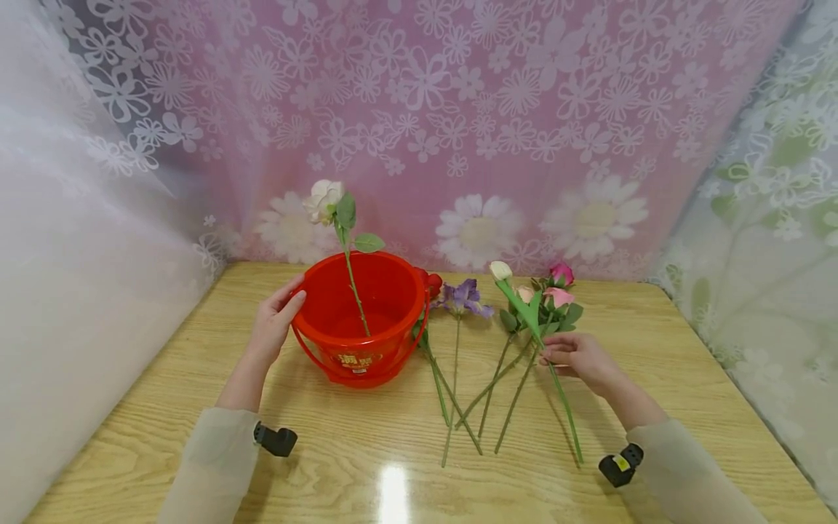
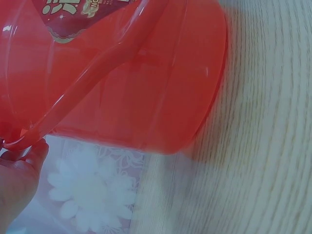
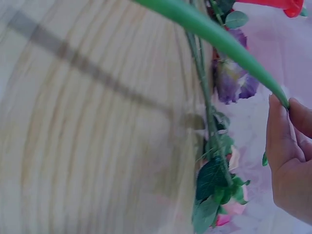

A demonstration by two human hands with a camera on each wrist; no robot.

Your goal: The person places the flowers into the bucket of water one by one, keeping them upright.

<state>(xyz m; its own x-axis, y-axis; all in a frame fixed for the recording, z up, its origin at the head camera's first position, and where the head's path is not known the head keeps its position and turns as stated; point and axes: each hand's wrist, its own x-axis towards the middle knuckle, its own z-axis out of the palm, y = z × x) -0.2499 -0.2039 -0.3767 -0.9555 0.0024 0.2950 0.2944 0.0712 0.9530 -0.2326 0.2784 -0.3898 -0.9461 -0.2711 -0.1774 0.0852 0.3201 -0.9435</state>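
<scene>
My left hand (image 1: pixel 271 324) grips the left rim of a red plastic bucket (image 1: pixel 393 364), thumb on the rim; the left wrist view shows this hand (image 2: pixel 19 178) beside the handle joint. Inside the bucket one white rose (image 1: pixel 325 200) leans, its stem end on the inner wall and its bloom well above the rim. My right hand (image 1: pixel 579 360) pinches the green stem of a cream tulip (image 1: pixel 500 271) just below its leaves, with the bloom tilted up to the left. In the right wrist view, thumb and fingertips close on the tulip's stem (image 3: pixel 214 36), whose shadow falls on the table.
Several artificial flowers lie on the wooden table (image 1: pixel 524 487) right of the bucket: a purple iris (image 1: pixel 461 297), a pink rose (image 1: pixel 559 297), a magenta rose (image 1: pixel 561 274) and red blooms (image 1: pixel 432 284) against the bucket. Their stems cross toward the front. Floral curtains (image 1: pixel 419 109) enclose the table.
</scene>
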